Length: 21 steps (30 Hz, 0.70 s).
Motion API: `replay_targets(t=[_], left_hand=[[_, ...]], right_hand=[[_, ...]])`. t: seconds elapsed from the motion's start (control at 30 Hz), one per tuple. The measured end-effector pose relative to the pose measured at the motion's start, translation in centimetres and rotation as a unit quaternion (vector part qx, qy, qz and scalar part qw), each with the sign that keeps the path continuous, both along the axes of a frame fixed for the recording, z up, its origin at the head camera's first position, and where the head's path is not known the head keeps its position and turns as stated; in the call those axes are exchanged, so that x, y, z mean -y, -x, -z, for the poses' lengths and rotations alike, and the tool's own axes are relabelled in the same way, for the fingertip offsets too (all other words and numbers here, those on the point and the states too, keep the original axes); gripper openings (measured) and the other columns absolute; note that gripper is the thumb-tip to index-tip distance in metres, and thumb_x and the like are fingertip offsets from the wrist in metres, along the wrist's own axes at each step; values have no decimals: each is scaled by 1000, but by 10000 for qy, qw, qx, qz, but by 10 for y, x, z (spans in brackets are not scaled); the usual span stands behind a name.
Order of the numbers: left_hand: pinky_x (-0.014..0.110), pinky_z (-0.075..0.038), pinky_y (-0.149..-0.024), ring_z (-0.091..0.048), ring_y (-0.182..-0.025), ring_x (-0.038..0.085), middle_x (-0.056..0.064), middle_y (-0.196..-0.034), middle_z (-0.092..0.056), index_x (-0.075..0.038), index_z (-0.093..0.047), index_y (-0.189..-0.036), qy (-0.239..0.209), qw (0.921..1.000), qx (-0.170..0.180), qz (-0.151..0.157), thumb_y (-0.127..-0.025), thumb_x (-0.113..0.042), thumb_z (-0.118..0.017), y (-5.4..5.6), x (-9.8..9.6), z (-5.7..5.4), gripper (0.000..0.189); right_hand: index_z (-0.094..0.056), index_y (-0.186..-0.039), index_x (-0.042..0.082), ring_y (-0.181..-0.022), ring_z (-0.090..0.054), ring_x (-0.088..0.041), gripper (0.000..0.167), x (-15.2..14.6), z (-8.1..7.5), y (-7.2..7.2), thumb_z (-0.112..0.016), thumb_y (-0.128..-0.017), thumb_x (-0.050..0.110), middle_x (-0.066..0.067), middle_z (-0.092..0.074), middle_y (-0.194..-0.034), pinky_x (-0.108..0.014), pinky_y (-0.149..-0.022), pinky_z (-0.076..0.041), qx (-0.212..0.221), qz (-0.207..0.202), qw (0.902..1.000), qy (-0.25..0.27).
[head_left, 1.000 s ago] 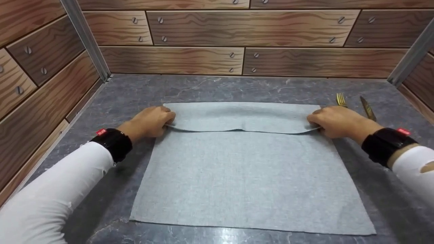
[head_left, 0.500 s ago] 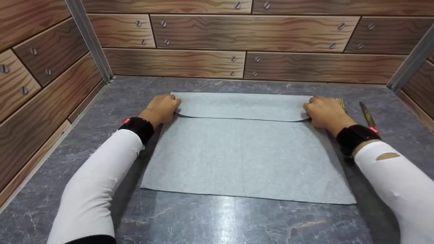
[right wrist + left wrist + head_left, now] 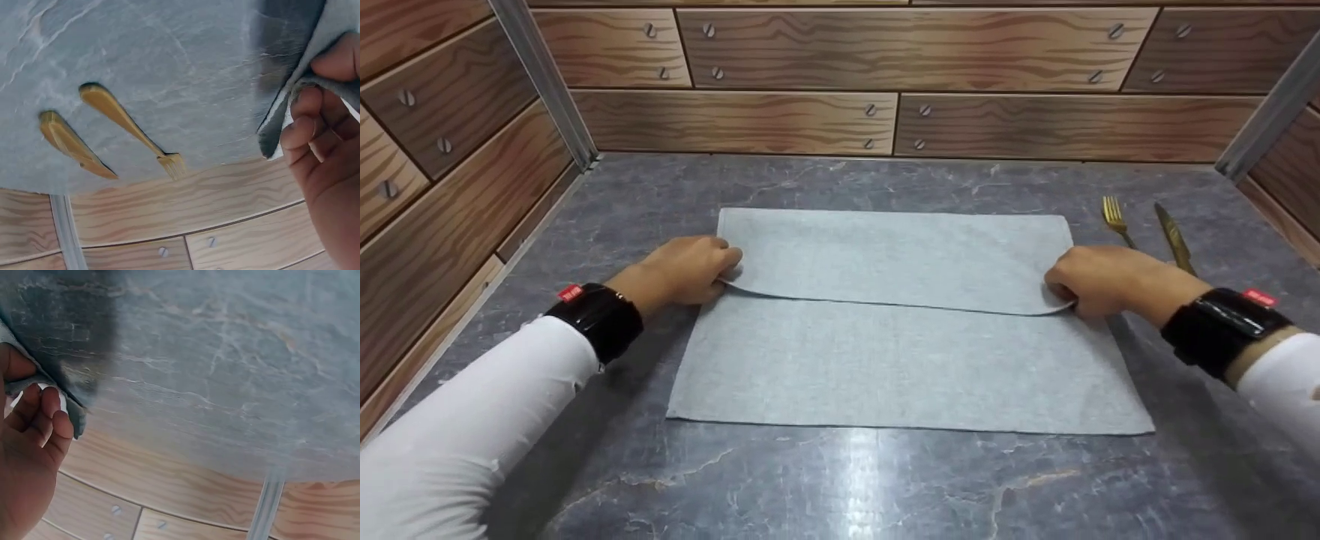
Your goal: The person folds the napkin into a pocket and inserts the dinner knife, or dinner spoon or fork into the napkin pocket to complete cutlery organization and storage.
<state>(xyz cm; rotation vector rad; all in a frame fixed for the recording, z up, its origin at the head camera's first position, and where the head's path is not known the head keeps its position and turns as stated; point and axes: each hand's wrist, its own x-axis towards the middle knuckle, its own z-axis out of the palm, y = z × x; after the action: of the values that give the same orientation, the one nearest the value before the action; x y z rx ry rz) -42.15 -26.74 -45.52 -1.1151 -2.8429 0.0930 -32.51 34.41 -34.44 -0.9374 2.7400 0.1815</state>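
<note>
A light grey cloth napkin [image 3: 907, 367] lies on the table with its far part folded over toward me. The left end of the flap's near edge is pinched by my left hand [image 3: 679, 270]. At the other end, my right hand [image 3: 1110, 279] pinches the flap's right corner. Both flap ends are slightly raised off the layer below. In the left wrist view, thumb and fingers of the left hand [image 3: 34, 433] close on the cloth edge. The right wrist view has the right hand [image 3: 332, 140] gripping the cloth [image 3: 277, 126] between thumb and curled fingers.
A gold fork [image 3: 1114, 216] and a gold knife [image 3: 1174, 236] lie on the dark marbled table [image 3: 780, 480], to the right of the napkin and just beyond my right hand. Wood-patterned panels [image 3: 735, 124] wall the back and sides.
The folded flap has become deeper as both hands drew its edge toward me. The napkin's near edge now lies farther from me than a second ago. Fork and knife stay put.
</note>
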Motion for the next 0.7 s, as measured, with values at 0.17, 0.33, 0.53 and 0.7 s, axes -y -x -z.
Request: replay_targets(t=[0.17,0.33,0.53,0.7], left_hand=[[44,-59,-69,-62,-80,25,4,-90,-60,-15,-59,-97,-445,9981,375,-186,-88,-8,-76,12,-2,-7,20],[37,-49,-73,-57,-82,22,2,-89,-59,-14,-59,-95,-833,9913,819,-600,-89,-5,-73,36,-6,-7,17],[32,-44,-66,-54,-78,16,-6,-83,-53,-22,-55,-87,-819,9940,684,-232,-84,-4,-78,39,7,8,29],[35,-41,-59,-47,-71,15,-7,-75,-46,-20,-47,-78,-1004,9933,354,444,-75,3,-75,-32,-8,-46,36]], right_hand=[[-53,-80,15,-74,-44,-19,38,-5,1,17,-74,-78,-16,1,-48,-79,-35,-68,-37,-355,166,9990,234],[-54,-83,13,-78,-48,-24,32,-6,3,35,-71,-82,-14,-4,-51,-82,-38,-69,-39,-470,591,9967,286],[-60,-86,10,-79,-61,-28,26,1,9,32,-78,-93,-8,-9,-65,-84,-50,-71,-56,-646,636,9958,130],[-56,-81,14,-72,-57,-22,36,-6,-4,5,-81,-98,-5,-3,-59,-77,-46,-65,-54,-608,346,9974,157]])
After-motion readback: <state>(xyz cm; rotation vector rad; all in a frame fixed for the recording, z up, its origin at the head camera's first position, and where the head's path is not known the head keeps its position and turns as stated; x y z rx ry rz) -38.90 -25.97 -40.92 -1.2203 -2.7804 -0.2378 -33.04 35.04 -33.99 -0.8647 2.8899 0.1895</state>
